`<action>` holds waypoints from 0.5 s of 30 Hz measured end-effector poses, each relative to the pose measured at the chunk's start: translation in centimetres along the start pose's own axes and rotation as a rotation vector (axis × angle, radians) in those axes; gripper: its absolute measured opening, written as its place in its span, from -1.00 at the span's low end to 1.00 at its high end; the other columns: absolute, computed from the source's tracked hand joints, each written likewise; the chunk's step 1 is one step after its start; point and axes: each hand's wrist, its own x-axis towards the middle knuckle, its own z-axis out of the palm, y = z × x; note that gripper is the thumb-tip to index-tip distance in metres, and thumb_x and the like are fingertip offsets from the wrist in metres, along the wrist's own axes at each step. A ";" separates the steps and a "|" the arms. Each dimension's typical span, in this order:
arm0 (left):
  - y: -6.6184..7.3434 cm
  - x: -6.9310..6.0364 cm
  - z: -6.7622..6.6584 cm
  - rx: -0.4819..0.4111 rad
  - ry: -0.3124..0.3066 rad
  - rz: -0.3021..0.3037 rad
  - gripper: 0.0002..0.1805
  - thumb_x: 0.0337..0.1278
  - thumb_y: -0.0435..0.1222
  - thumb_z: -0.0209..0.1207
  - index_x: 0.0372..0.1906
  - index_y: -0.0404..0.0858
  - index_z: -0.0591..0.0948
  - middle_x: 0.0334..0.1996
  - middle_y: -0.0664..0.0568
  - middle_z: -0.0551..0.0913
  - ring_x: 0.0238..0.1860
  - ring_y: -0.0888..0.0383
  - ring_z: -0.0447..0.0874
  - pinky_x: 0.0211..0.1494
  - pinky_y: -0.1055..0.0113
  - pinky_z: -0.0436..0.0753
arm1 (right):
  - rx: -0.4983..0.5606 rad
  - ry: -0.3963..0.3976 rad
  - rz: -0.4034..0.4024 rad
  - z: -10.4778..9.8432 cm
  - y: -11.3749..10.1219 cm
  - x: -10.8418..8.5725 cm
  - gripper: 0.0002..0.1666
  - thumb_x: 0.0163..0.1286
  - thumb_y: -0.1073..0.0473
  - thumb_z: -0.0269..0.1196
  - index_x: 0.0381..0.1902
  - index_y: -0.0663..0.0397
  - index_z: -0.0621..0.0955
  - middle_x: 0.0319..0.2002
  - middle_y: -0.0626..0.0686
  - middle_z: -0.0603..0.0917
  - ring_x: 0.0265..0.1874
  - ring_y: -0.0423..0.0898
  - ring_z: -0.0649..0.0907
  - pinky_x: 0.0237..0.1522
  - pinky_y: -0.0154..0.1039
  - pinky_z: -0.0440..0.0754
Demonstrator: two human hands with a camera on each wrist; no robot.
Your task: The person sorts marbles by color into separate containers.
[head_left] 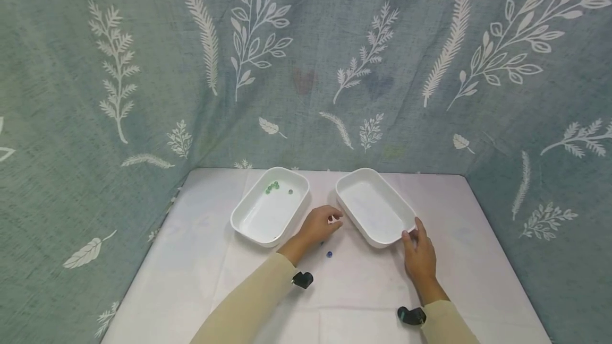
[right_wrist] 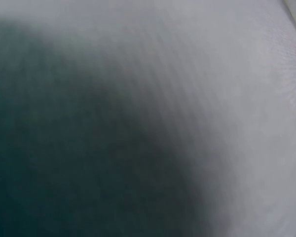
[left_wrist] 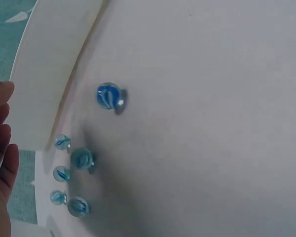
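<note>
White was the colour of the 2 trays that I watched from my distant station, the left tray (head_left: 268, 214) and the right tray (head_left: 375, 208), side by side on the table (head_left: 368, 291). In my judgement, the work was only partly done. Inside the left tray lay some green marbles (head_left: 276, 185), mostly gathered toward its far end; I could not count them with certainty. In the left wrist view I counted 6 marbles outside the trays, on the table between them: 1 blue marble (left_wrist: 108, 96), which lay a little apart, and 5 blue-swirled marbles (left_wrist: 84, 158) near each other. These I took as the part which was left.

The left hand (head_left: 317, 224) hung above this gap, beside the right tray. Its fingers were bent, with the tips narrow to the thumb, and I could not tell whether a marble was between them. The right hand (head_left: 421, 256) held the right tray at its near right corner, between thumb and fingers. The right wrist view gave me mainly a dark blur.
</note>
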 end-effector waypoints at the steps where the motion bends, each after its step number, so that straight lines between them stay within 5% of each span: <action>1: 0.0 -0.3 0.0 0.000 -0.006 -0.002 -0.75 0.19 -0.20 0.31 -0.03 -0.12 0.70 -0.20 0.23 0.66 -0.21 0.29 0.55 -0.14 0.42 0.56 | 0.000 0.000 0.001 0.0 0.0 0.0 -0.21 0.52 -0.23 -0.05 0.53 -0.03 0.09 0.17 0.30 0.52 0.12 0.31 0.46 0.13 0.27 0.32; 15: -2.0 -3.9 -0.5 0.096 -0.014 -0.009 -0.77 0.18 -0.19 0.30 -0.05 -0.04 0.70 -0.23 0.28 0.64 -0.23 0.29 0.53 -0.12 0.37 0.56 | -0.004 0.000 0.013 0.0 0.0 -0.1 -0.21 0.52 -0.23 -0.04 0.53 -0.01 0.09 0.20 0.30 0.50 0.16 0.31 0.44 0.17 0.27 0.30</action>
